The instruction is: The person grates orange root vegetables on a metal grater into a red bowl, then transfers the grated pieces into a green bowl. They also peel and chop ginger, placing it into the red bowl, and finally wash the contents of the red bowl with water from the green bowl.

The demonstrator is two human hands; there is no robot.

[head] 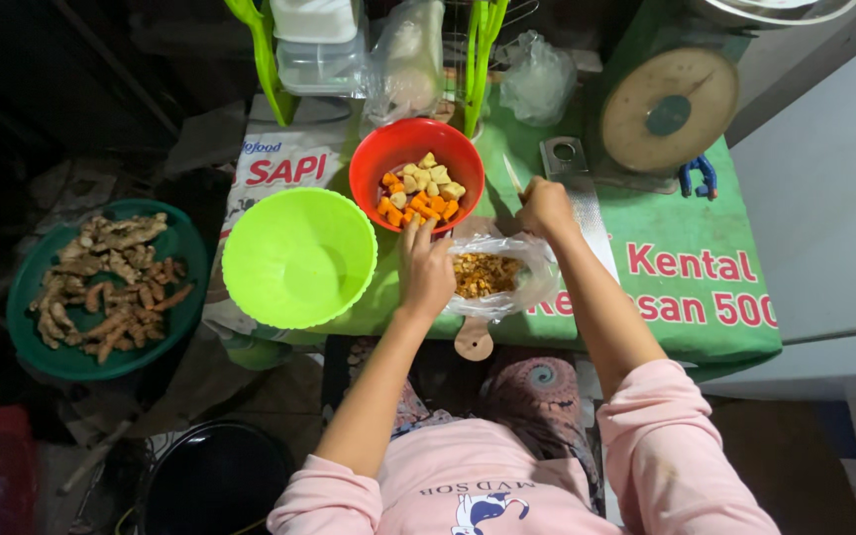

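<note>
Knife (513, 178) gripped in right hand (547, 206), frame centre; left hand (426, 269), fingers (418, 236) spread, touching red bowl (369, 168) rim beside plastic bag (537, 260).

Person wears a pink long-sleeved top (487, 485) with sleeves pushed up, small cartoon print on chest, patterned swirl-print skirt (537, 381) just above top.

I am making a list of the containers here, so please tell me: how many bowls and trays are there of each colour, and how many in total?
Red bowl, with cut pieces, touched by the left hand: 1
Light green bowl, empty: 1
Dark green round tray, with roots: 1
Total: 3
</note>
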